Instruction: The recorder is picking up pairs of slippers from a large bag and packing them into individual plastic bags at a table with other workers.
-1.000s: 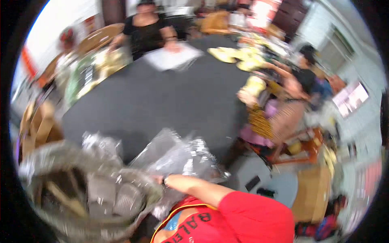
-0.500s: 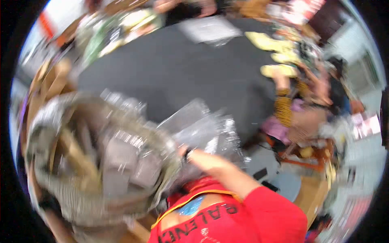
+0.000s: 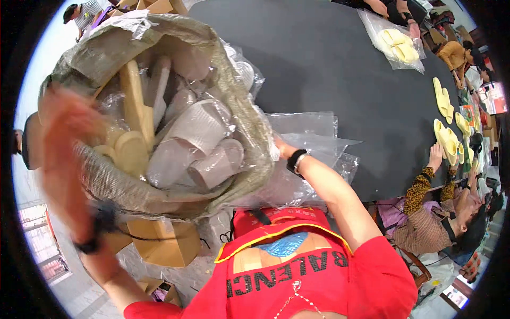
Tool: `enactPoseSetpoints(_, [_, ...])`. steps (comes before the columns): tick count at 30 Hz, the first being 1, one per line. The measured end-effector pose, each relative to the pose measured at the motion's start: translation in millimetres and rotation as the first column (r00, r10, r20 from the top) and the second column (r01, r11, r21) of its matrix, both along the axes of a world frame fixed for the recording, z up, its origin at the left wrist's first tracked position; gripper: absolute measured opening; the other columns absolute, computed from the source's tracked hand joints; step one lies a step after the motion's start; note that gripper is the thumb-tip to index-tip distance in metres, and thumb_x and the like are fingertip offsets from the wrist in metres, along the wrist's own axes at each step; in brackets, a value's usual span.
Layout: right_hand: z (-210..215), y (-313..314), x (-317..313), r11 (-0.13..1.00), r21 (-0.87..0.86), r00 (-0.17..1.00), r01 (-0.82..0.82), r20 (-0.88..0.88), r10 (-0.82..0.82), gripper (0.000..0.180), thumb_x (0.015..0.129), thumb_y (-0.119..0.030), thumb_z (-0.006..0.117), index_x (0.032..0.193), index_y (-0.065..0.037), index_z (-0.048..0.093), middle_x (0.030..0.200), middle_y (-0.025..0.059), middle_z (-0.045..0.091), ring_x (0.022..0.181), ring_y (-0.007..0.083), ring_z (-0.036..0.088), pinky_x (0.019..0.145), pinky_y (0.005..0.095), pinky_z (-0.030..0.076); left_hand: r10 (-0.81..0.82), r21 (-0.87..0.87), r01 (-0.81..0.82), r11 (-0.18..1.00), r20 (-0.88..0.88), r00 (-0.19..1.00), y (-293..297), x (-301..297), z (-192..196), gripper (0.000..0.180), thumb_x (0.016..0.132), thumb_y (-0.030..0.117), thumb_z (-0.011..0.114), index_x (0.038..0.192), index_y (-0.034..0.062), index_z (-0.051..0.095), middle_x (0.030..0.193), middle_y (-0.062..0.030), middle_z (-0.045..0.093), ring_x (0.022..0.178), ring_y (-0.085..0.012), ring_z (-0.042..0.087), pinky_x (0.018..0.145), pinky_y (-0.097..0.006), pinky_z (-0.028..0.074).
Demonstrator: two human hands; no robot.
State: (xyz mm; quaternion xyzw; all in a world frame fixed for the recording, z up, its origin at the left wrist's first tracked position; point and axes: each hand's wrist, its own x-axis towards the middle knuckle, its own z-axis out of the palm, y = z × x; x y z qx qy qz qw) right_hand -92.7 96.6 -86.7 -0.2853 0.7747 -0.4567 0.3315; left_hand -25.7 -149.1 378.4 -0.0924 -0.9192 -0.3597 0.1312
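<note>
Hoisting the bulky, floppy sack (image 3: 159, 122) of plastic-wrapped slippers above the counter (image 3: 329, 69), you clutch its soft rim, right hand (image 3: 279, 149) half hidden, left hand (image 3: 64, 133) blurred, grip unclear.

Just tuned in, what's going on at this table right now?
A person in a red top has a big woven sack full of plastic-wrapped slippers tipped up at the dark table. The right hand grips its rim; the left hand is a blur beside it. Clear bags lie underneath. Others across the table handle yellow slippers.
</note>
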Motion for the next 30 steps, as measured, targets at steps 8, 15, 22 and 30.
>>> enactPoseSetpoints(8, [33, 8, -6, 0.863, -0.505, 0.969, 0.016, 0.220, 0.111, 0.037, 0.086, -0.025, 0.044, 0.115, -0.003, 0.052, 0.113, 0.0103, 0.057, 0.103, 0.0187, 0.051, 0.089, 0.0305, 0.038, -0.390, 0.396, 0.087, 0.914, 0.800, 0.456, 125, 92, -285, 0.017, 0.081, 0.007, 0.050, 0.097, 0.0013, 0.053, 0.084, -0.0056, 0.058, 0.083, -0.0154, 0.053, 0.073, -0.029, 0.045])
enactPoseSetpoints(15, [120, 35, -26, 0.998, 0.040, 0.975, -0.044, 0.218, 0.034, 0.036, 0.084, -0.026, 0.051, 0.112, -0.005, 0.056, 0.099, 0.0055, 0.061, 0.089, 0.0126, 0.051, 0.079, 0.0278, 0.040, -0.077, -0.163, 0.119, 0.979, 0.243, 0.967, 78, 31, -311, 0.034, 0.067, -0.008, 0.044, 0.097, 0.0028, 0.055, 0.096, -0.0179, 0.053, 0.093, -0.0362, 0.049, 0.081, -0.042, 0.041])
enactPoseSetpoints(22, [124, 86, -21, 0.995, -0.015, 0.984, -0.098, 0.148, 0.100, 0.042, 0.082, -0.030, 0.056, 0.111, 0.001, 0.052, 0.104, 0.0080, 0.058, 0.099, 0.0157, 0.051, 0.088, 0.0314, 0.039, -0.133, -0.243, 0.174, 0.954, 0.178, 0.975, 106, -3, -299, 0.064, 0.070, -0.003, 0.050, 0.131, 0.0062, 0.034, 0.117, -0.0216, 0.046, 0.104, -0.0381, 0.044, 0.090, -0.041, 0.036])
enactPoseSetpoints(30, [94, 47, -10, 0.977, 0.102, 0.982, -0.189, 0.015, 0.189, 0.041, 0.075, -0.022, 0.053, 0.111, -0.003, 0.054, 0.109, 0.0122, 0.058, 0.100, 0.0232, 0.053, 0.085, 0.0364, 0.042, -0.390, 0.161, 0.356, 0.921, 0.417, 0.821, 100, -41, -359, 0.070, 0.073, 0.017, 0.064, 0.132, 0.0004, 0.029, 0.137, -0.0243, 0.025, 0.130, -0.0356, 0.020, 0.105, -0.041, 0.021])
